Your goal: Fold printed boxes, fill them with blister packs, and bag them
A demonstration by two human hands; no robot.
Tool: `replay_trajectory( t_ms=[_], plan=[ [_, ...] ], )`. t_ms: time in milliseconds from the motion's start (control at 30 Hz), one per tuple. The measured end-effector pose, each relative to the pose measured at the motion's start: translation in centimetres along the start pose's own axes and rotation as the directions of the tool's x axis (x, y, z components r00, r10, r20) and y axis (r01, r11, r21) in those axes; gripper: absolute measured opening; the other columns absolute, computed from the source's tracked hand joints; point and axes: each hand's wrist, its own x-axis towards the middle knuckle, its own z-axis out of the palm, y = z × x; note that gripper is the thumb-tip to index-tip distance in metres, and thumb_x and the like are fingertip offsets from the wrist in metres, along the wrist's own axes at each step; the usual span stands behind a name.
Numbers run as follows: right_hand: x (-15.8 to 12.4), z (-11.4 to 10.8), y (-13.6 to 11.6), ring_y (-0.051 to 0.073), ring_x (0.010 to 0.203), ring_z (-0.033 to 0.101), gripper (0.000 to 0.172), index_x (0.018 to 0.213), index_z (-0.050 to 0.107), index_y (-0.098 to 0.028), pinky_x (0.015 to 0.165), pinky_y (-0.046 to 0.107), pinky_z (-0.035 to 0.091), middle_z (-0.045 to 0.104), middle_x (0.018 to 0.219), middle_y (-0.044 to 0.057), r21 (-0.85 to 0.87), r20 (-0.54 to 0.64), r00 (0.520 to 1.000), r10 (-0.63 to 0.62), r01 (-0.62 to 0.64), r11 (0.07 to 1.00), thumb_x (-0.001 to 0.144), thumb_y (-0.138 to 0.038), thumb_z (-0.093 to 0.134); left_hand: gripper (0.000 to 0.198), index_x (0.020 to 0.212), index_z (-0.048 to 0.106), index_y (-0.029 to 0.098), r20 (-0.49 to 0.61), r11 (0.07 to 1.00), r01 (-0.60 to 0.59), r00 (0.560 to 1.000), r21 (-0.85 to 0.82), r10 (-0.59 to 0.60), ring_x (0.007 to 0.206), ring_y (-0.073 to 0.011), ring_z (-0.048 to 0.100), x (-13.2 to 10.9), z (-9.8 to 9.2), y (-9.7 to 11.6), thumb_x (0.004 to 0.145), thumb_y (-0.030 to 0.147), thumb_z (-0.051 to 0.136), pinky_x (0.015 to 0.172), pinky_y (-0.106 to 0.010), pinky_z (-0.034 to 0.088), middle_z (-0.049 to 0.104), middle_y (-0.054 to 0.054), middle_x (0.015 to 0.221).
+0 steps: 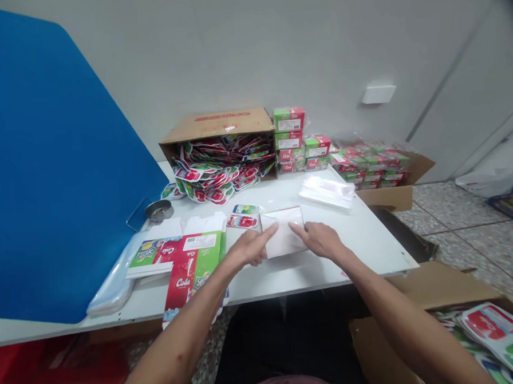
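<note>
A small white carton (pixel 283 232) lies on the table in front of me, with a thin red edge along its far side. My left hand (pixel 251 246) holds its left side, one digit stretched over the top and the other fingers curled at the side. On the opposite side my right hand (pixel 321 238) grips it, thumb laid on the top face and fingers bent. Just left of the carton are a red cola card (pixel 242 221) and a green-and-blue card (pixel 245 209). Flat printed Cola and Sprite cartons (pixel 187 270) lie beyond my left forearm.
An open cardboard box (pixel 222 124) spills bottle-shaped cards. Packed boxes (pixel 290 140) stand beside it. Clear plastic bags (pixel 327 193) lie at right, near a metal tin (pixel 159 210) at left. A blue panel (pixel 57 168) blocks the left. Another card-filled box (pixel 442 285) stands lower right.
</note>
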Motion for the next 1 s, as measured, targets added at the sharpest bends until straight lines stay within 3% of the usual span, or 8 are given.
replay_trajectory(
  t_ms=[133,267,467,567,633,833,900,1000],
  plan=[
    [-1.0,2.6,0.3,0.031,0.082,0.07,0.063,0.086,0.063,-0.02,0.071,0.037,0.045,0.074,0.085,0.017,-0.093,-0.086,0.992,-0.092,0.083,0.992,0.096,-0.074,0.032,0.052,0.077,0.069,0.02,-0.243,0.913,-0.156,0.935,0.376,0.26,0.07,-0.0265,0.069,-0.1,2.0,-1.4,0.083,0.07,0.057,0.06,-0.03,0.043,0.075,-0.01,0.075],
    [-2.6,4.3,1.0,0.028,0.076,0.069,0.052,0.085,0.058,-0.023,0.066,0.034,0.042,0.072,0.081,0.012,-0.073,-0.189,0.976,-0.105,0.092,0.993,0.098,-0.069,0.038,0.044,0.091,0.067,0.021,-0.301,0.851,-0.097,0.91,0.517,0.286,0.077,-0.0305,0.071,-1.3,3.9,-2.8,0.088,0.063,0.056,0.063,-0.032,0.04,0.075,-0.011,0.081],
    [-6.3,6.6,2.7,0.029,0.084,0.065,0.042,0.105,0.058,-0.023,0.074,0.039,0.048,0.068,0.094,0.011,0.166,-0.285,0.94,-0.187,0.24,0.956,0.094,-0.064,0.053,0.047,0.094,0.061,0.022,-0.342,0.883,-0.107,0.895,0.457,0.286,0.076,-0.0293,0.07,-4.7,6.6,-5.7,0.083,0.068,0.062,0.066,-0.032,0.041,0.072,-0.008,0.08],
    [-7.9,7.3,3.4,0.029,0.091,0.065,0.047,0.118,0.054,-0.024,0.08,0.042,0.052,0.068,0.105,0.011,0.363,-0.245,0.955,-0.165,0.248,0.898,0.09,-0.06,0.063,0.053,0.096,0.058,0.023,-0.339,0.935,-0.186,0.896,0.302,0.288,0.075,-0.0269,0.069,-6.0,6.9,-6.6,0.078,0.073,0.065,0.066,-0.031,0.042,0.072,-0.006,0.081],
    [-8.5,7.4,3.7,0.029,0.098,0.064,0.048,0.123,0.054,-0.025,0.086,0.043,0.053,0.067,0.113,0.01,0.44,-0.194,0.969,-0.156,0.228,0.868,0.091,-0.059,0.061,0.049,0.094,0.056,0.023,-0.306,0.952,-0.251,0.905,0.175,0.294,0.07,-0.0243,0.066,-6.5,6.6,-6.7,0.085,0.071,0.055,0.063,-0.03,0.041,0.07,-0.003,0.076],
    [-8.0,5.0,3.6,0.03,0.102,0.064,0.049,0.122,0.063,-0.025,0.087,0.042,0.053,0.07,0.115,0.01,0.582,-0.123,0.987,-0.103,0.156,0.798,0.096,-0.062,0.047,0.048,0.087,0.052,0.023,-0.378,0.966,-0.259,0.894,0.003,0.241,0.06,-0.0207,0.06,-6.4,5.0,-5.7,0.094,0.069,0.038,0.059,-0.029,0.037,0.063,0.001,0.063],
    [-7.0,3.0,3.2,0.028,0.094,0.066,0.05,0.108,0.069,-0.024,0.081,0.038,0.053,0.072,0.103,0.008,0.6,-0.138,0.988,-0.063,0.134,0.789,0.098,-0.064,0.04,0.048,0.078,0.05,0.024,-0.447,0.976,-0.216,0.871,0.027,0.206,0.056,-0.0192,0.056,-6.0,4.4,-4.8,0.093,0.068,0.041,0.057,-0.028,0.036,0.058,0.002,0.056],
    [-5.3,0.2,1.9,0.023,0.071,0.061,0.051,0.074,0.066,-0.023,0.066,0.033,0.048,0.069,0.073,0.004,0.474,-0.152,0.988,-0.036,0.105,0.874,0.094,-0.067,0.048,0.048,0.063,0.045,0.024,-0.514,0.973,-0.143,0.83,0.18,0.217,0.054,-0.0174,0.052,-5.4,3.7,-3.3,0.091,0.063,0.051,0.056,-0.028,0.033,0.055,0.002,0.053]
  ],
)
